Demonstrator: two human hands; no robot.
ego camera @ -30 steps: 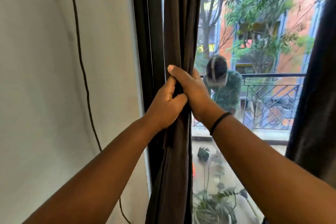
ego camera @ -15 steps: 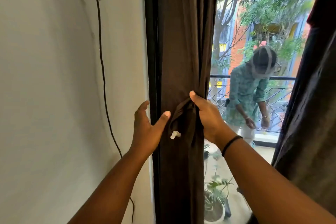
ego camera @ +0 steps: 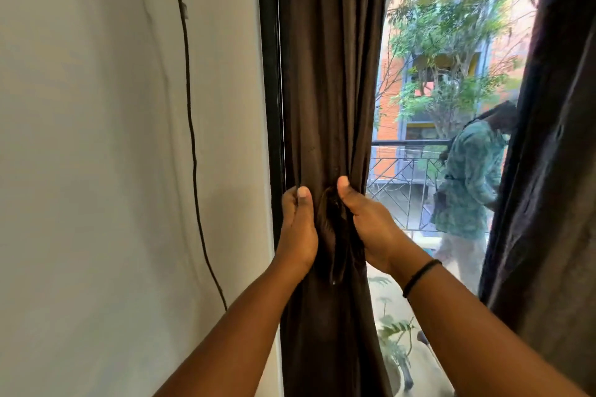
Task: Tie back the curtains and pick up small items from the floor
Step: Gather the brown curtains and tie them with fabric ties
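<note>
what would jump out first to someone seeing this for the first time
Two bare hands at centre: the left hand and right hand clutch a gathered dark brown curtain on either side of a bunched fold. Left of it, a black cable trails down the pale wall. Through the glass on the right, a person in a green patterned top stands by the balcony railing.
</note>
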